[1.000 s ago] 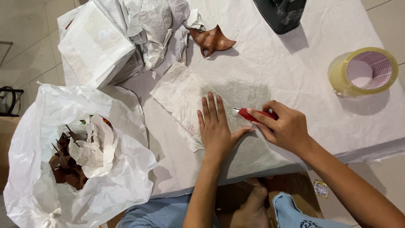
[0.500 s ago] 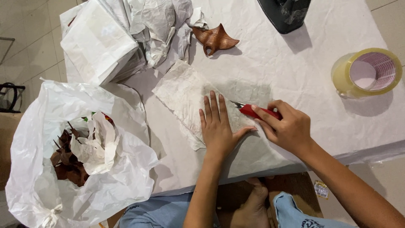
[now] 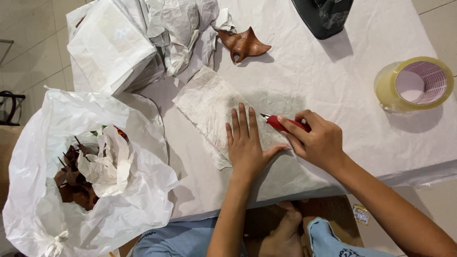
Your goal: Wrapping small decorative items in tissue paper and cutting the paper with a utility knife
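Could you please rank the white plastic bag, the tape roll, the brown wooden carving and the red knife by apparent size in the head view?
1. white plastic bag
2. tape roll
3. brown wooden carving
4. red knife, partly hidden by the right hand

Tissue sheet (image 3: 209, 102) on table (image 3: 333, 71), bag (image 3: 85, 176) left, tape roll (image 3: 414, 84) right, wooden piece (image 3: 245, 44) behind.

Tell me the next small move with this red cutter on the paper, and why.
Probably draw the red cutter toward you along the white paper sheet: the left hand presses it flat and the right hand has the blade tip on it.
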